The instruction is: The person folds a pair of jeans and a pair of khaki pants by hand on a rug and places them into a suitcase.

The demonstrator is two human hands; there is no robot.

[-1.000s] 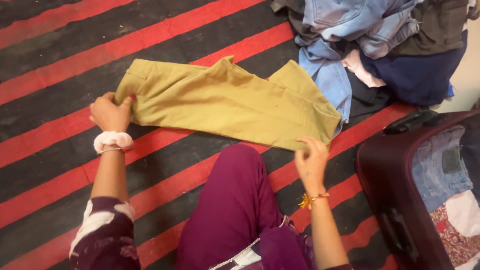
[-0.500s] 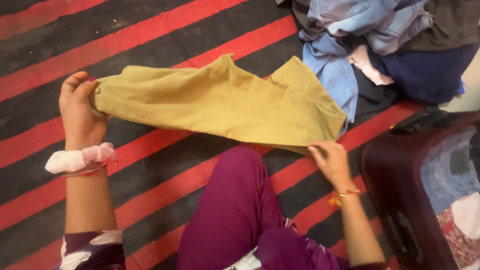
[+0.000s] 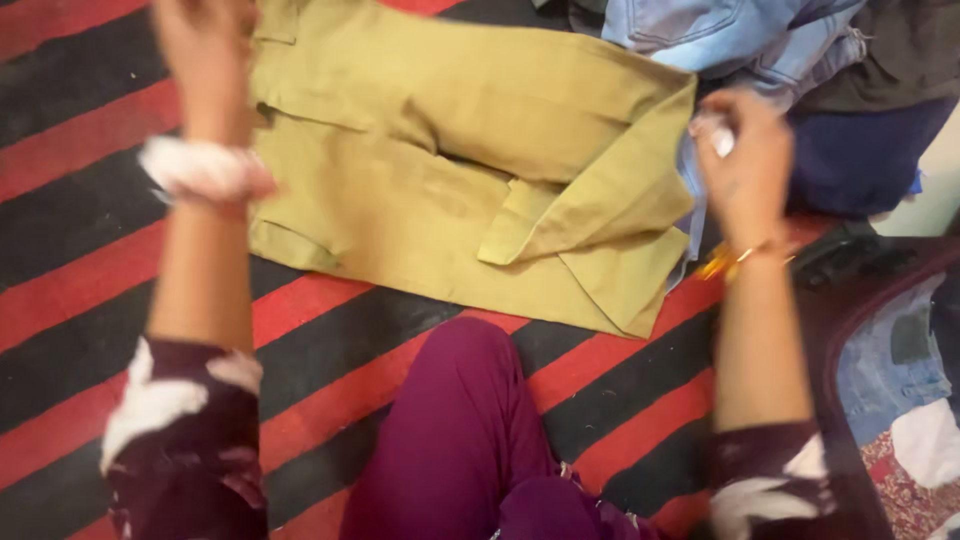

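Olive-yellow trousers (image 3: 440, 120) are spread over the striped rug, their far edge raised and the near part still on the floor. My left hand (image 3: 200, 50), with a pink scrunchie on the wrist, grips the raised left end near the top of the view. At the garment's upper right corner my right hand (image 3: 745, 150), wearing a gold bracelet, pinches the cloth. A fold of fabric hangs down under that corner. Both hands are blurred by motion.
The rug (image 3: 60, 250) has red and black stripes. A heap of denim and dark clothes (image 3: 780, 50) lies at the top right. An open maroon suitcase (image 3: 850, 300) with folded clothes stands at the right. My purple-clad leg (image 3: 460, 430) reaches toward the trousers.
Both hands have swung away from me, carrying the trousers' ends up and over. The garment has gone from one flat strip to a doubled, partly lifted shape.
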